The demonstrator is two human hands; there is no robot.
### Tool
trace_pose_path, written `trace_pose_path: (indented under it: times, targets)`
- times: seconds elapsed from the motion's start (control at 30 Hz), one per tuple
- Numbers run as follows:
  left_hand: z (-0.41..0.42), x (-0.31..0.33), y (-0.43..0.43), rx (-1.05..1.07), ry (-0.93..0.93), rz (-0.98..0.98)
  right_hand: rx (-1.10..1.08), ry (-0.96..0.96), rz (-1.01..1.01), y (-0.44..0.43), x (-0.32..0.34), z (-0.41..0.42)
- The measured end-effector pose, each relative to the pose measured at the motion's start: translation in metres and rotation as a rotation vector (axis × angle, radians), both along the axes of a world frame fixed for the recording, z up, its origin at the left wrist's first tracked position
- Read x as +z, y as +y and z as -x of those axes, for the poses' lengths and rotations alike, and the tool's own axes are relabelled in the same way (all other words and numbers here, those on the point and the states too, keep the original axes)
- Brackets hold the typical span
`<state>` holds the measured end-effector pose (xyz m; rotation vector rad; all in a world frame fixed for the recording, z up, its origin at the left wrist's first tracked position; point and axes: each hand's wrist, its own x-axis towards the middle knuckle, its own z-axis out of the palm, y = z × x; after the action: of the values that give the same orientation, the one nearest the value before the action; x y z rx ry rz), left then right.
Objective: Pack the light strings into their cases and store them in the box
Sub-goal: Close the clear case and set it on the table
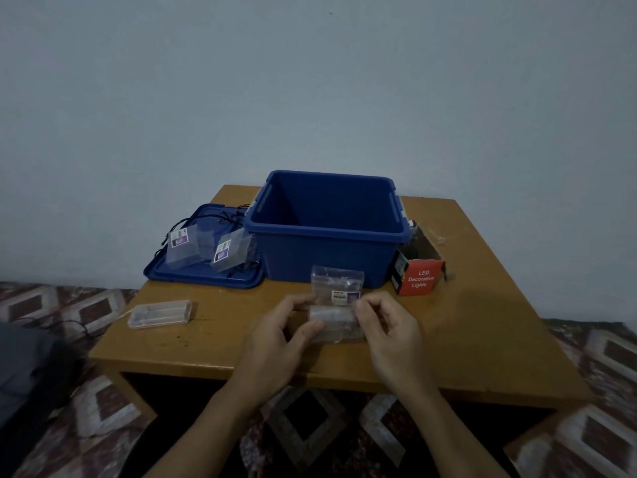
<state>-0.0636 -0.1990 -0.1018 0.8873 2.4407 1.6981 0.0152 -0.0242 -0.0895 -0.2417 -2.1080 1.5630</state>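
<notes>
On the orange-brown wooden tabletop (pixel 482 322) the deep blue plastic box (pixel 327 260) stands open, nothing showing inside. Beside it, the flat blue lid (pixel 193 276) carries two clear plastic cases (pixel 184 246) among loose black-wired light strings (pixel 220 215). The left hand (pixel 279 334) and right hand (pixel 389 326) have their fingers clamped on a third small clear case (pixel 337 305) just before the box, seemingly closing it. Next, it needs lifting over the rim.
</notes>
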Motion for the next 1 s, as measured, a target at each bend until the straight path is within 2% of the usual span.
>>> trace_pose_path:
  times: [0.13, 0.4, 0.63, 1.0]
  targets:
    - [-0.003, 0.001, 0.000, 0.029, -0.009, -0.046, 0.071, 0.013, 0.020, 0.001, -0.003, -0.002]
    - [-0.007, 0.006, -0.002, 0.025, -0.127, -0.169, 0.050, 0.035, -0.009, -0.002, -0.004, -0.001]
    - [-0.003, 0.010, -0.001, -0.013, -0.194, -0.103, 0.024, -0.003, 0.013, -0.005, -0.002, -0.001]
    - [0.002, 0.023, 0.008, 0.054, -0.381, -0.187, -0.034, -0.047, 0.001, -0.008, 0.000, 0.003]
